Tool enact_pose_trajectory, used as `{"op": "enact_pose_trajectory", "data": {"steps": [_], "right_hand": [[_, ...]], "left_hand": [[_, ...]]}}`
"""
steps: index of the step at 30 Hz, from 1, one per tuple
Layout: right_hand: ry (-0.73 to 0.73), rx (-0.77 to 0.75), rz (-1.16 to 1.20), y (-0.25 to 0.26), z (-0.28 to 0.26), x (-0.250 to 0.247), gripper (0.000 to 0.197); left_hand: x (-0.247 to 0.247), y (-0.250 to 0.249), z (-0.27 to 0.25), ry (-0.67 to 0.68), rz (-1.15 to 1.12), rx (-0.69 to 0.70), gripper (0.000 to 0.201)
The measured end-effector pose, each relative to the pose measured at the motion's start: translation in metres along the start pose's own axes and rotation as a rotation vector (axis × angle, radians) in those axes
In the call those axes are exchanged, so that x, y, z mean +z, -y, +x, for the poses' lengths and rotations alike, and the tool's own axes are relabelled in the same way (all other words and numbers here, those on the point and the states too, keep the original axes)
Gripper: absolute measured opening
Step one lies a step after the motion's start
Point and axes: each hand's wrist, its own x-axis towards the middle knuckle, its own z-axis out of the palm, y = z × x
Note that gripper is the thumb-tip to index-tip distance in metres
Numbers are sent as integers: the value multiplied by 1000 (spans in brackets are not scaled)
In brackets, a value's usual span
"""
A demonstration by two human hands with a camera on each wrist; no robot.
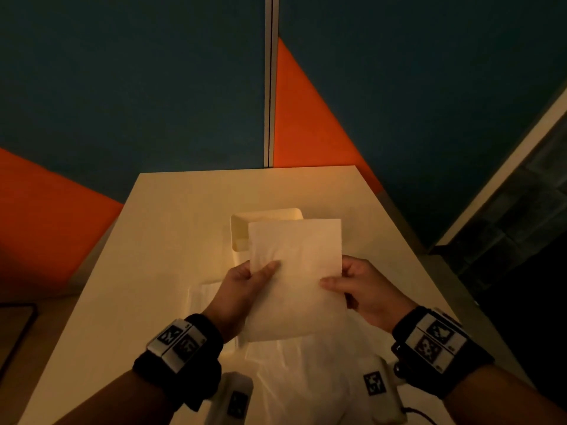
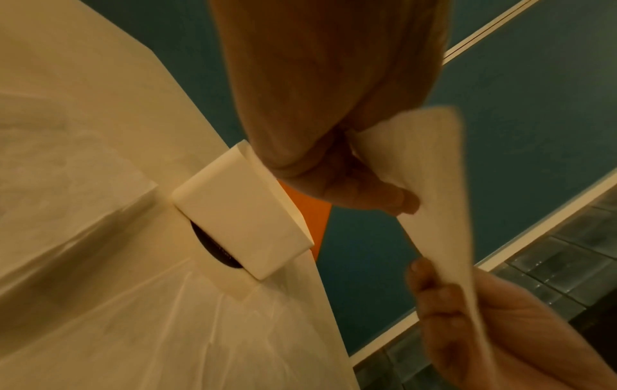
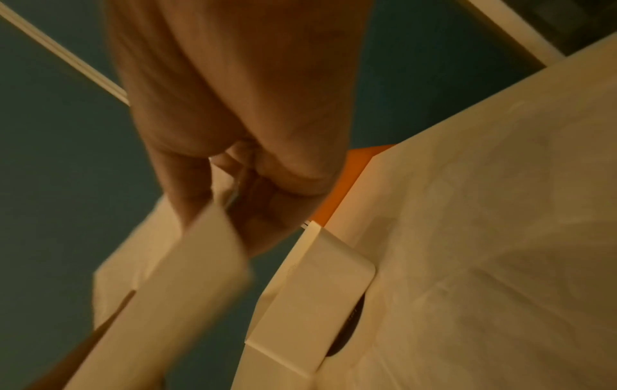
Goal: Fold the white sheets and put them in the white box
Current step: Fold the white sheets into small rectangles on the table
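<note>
A folded white sheet (image 1: 296, 277) is held up above the table between both hands. My left hand (image 1: 245, 286) pinches its left edge with the thumb on top, and my right hand (image 1: 362, 289) pinches its right edge. Behind the sheet stands the open white box (image 1: 242, 228), partly hidden by it. More white sheets (image 1: 291, 372) lie spread flat on the table under my hands. In the left wrist view the held sheet (image 2: 444, 190) runs from my left fingers (image 2: 364, 190) down to my right hand (image 2: 467, 322), with the box (image 2: 240, 211) below. The right wrist view shows the blurred sheet (image 3: 173, 290) and the box (image 3: 313, 300).
The pale table (image 1: 171, 228) stands against blue and orange wall panels (image 1: 122, 87). A dark window or glass partition (image 1: 521, 210) lies to the right. The corner of a dark framed object (image 1: 15, 326) shows at the left edge, off the table.
</note>
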Motion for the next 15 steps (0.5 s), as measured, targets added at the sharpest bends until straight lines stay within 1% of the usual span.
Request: {"op": "enact_pose_trajectory", "data": {"steps": [2, 4, 5, 6, 7, 8, 10, 11, 13, 15], "right_hand": [[-5, -12, 51, -4, 1, -2, 25], [-18, -14, 75, -5, 2, -3, 24], [-28, -13, 76, -5, 2, -4, 22], [-32, -11, 69, -5, 1, -6, 20], [-23, -12, 54, -3, 0, -8, 20], [-7, -15, 32, -3, -1, -10, 27], [22, -18, -11, -2, -2, -14, 42], [35, -17, -29, -2, -2, -14, 46], [71, -19, -82, -2, -2, -12, 47], [108, -22, -148, -2, -2, -6, 46]], "left_hand": [[-3, -1, 0, 38, 26, 16, 30], [-6, -3, -1, 76, 62, 16, 18], [-10, -5, -1, 108, 74, 5, 17], [-13, -8, -1, 140, 80, -14, 18], [-17, -11, -1, 201, 82, -39, 14], [-19, -17, -4, 258, 88, -65, 12], [-23, -25, -8, 372, 104, -125, 40], [-24, -26, -8, 410, 120, -160, 45], [-23, -27, -9, 456, 176, -184, 38], [-20, -22, -8, 462, 230, -193, 31]]}}
